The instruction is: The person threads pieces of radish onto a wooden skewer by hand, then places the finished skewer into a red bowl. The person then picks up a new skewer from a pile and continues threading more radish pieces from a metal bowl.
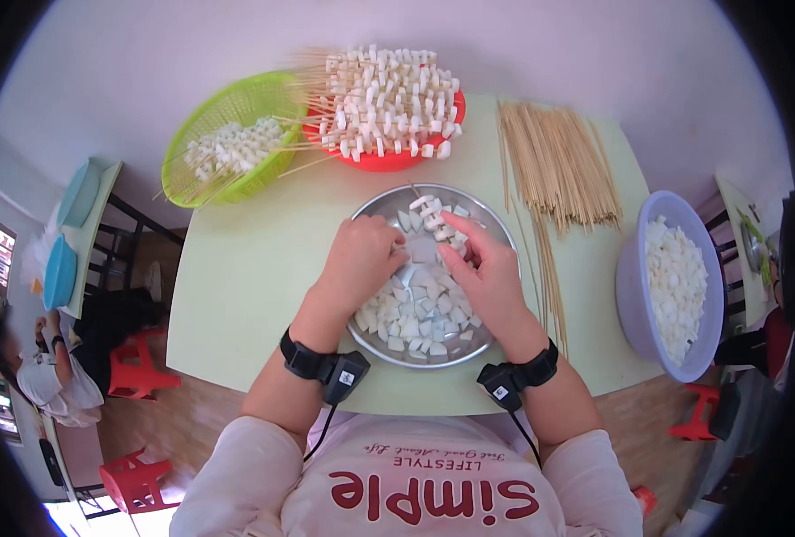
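Both hands are over a round metal bowl point(496, 234) of white cut cubes point(415, 313) on a pale green table point(254, 268). My left hand point(361, 259) rests in the bowl, fingers curled on a white piece. My right hand point(482, 268) grips a thin bamboo skewer point(431, 215) threaded with several white cubes, its tip pointing away toward the bowl's far rim. Black wrist straps with small units sit on both wrists.
A red basket point(388, 161) piled with filled skewers and a green basket point(227, 143) with cubes stand at the far edge. Loose bamboo sticks point(554, 170) lie to the right, beside a lilac bowl point(634, 286) of cubes. Red stools and a seated person point(44, 367) are at left.
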`<state>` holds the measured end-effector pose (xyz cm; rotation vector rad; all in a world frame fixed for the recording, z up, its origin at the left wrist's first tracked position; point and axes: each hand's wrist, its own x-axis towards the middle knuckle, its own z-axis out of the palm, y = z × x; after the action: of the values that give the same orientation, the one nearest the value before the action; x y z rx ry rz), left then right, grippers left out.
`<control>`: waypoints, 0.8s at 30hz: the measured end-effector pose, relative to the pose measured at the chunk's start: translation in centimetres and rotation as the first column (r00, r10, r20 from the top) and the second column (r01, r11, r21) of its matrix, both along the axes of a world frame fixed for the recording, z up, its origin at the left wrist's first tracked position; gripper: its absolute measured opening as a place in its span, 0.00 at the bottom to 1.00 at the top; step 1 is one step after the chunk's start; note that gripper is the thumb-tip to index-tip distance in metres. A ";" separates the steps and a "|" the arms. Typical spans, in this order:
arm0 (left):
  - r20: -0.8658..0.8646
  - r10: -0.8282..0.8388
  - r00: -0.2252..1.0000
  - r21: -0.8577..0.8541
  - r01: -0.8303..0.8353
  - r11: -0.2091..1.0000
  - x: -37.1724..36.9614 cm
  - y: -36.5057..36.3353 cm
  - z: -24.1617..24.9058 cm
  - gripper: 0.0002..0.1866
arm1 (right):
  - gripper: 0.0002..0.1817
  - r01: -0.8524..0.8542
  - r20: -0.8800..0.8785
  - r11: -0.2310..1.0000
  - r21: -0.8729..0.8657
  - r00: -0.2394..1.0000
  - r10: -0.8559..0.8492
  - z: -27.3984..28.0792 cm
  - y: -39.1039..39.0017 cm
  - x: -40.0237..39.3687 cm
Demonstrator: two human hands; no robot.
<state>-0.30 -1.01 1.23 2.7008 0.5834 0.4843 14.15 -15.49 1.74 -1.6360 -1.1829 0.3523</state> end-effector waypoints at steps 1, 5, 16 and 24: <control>-0.063 -0.013 0.998 0.050 0.016 0.999 0.0 -0.2 -0.1 0.09 | 0.22 -0.005 -0.031 1.000 -0.016 1.000 0.004 -0.1 0.0 0.0; -0.042 0.008 0.999 0.079 -0.004 0.997 0.0 -0.6 -0.2 0.09 | 0.22 -0.017 -0.028 1.000 -0.015 0.999 0.017 -0.1 0.0 0.0; 0.458 0.446 0.769 -0.707 0.010 0.708 1.0 0.3 0.2 0.07 | 0.22 -0.053 -0.016 0.993 -0.107 0.999 0.051 0.8 -0.2 -0.5; 0.471 0.496 0.730 -0.737 0.016 0.676 1.0 0.1 0.5 0.11 | 0.22 -0.166 0.011 0.983 -0.084 0.986 0.167 0.6 -0.4 -0.5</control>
<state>0.69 -0.89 1.70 1.5584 0.7482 0.9796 13.69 -15.90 2.35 -1.6179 -1.3387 0.4991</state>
